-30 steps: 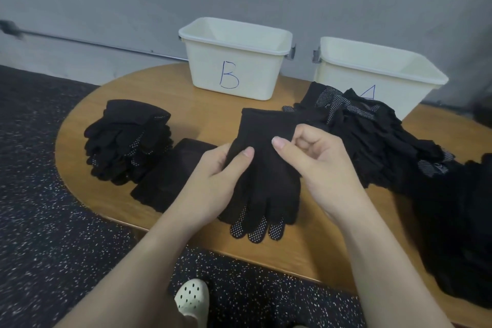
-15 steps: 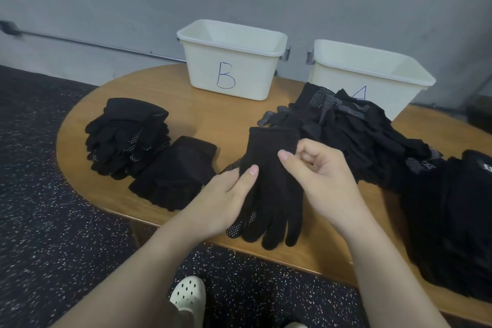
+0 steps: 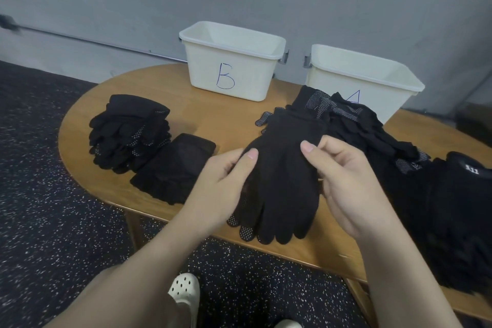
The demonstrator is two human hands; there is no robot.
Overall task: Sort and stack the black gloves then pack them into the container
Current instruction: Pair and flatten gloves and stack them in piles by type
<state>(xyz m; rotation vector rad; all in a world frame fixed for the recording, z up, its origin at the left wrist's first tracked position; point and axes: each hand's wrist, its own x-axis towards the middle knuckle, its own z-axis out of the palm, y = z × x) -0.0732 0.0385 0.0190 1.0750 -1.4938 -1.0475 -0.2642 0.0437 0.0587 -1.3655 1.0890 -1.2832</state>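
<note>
A pair of black dotted gloves [image 3: 285, 176] lies one over the other near the table's front edge, fingers pointing toward me. My left hand [image 3: 221, 184] pinches their left side and my right hand [image 3: 346, 181] pinches their right side. A neat stack of black dotted gloves [image 3: 130, 132] sits at the left, with a flat stack of fingerless black gloves [image 3: 175, 168] beside it. An unsorted heap of black gloves [image 3: 367, 130] lies behind my right hand. Two cream containers stand at the back: container B [image 3: 231, 61] and container A [image 3: 364, 80].
The wooden table [image 3: 226, 120] has a rounded left end and a front edge close to my body. Thicker black gloves [image 3: 460, 208] are piled at the right edge. A grey wall stands behind the bins. My white shoe [image 3: 185, 287] shows on the speckled floor.
The glove pair has shifted slightly right and been squared up between both hands; dotted fingertips of the lower glove now peek out at the bottom left. The view has tilted a little.
</note>
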